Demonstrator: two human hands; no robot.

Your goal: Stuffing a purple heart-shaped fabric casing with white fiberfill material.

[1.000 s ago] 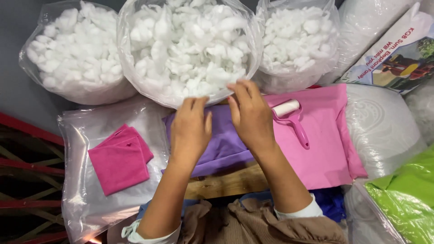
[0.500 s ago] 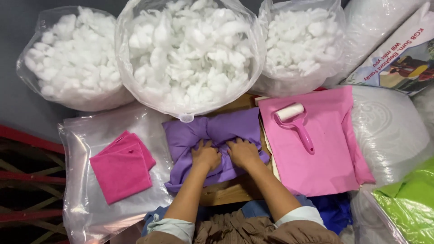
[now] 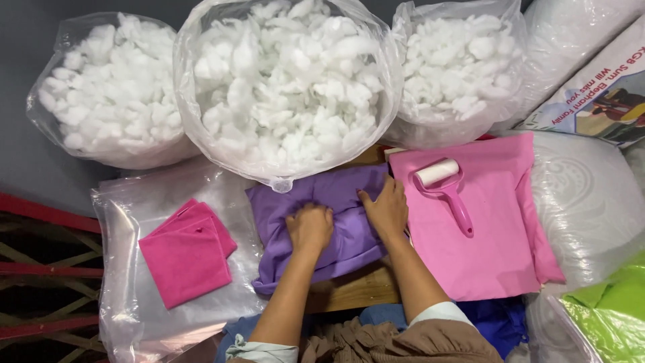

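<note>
I see a purple fabric cushion cover point(image 3: 336, 222) lying on a wooden board, just below the big clear bag of white stuffing point(image 3: 285, 87), which overlaps its top edge. My left hand point(image 3: 310, 227) is fisted, pressing into it; my right hand point(image 3: 386, 208) lies flat, fingers together, on its right side beside the pink lint roller point(image 3: 445, 189).

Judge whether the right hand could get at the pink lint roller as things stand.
Probably yes: the right hand rests on the purple cloth, and the lint roller lies uncovered on the pink cloth just beside it.
</note>
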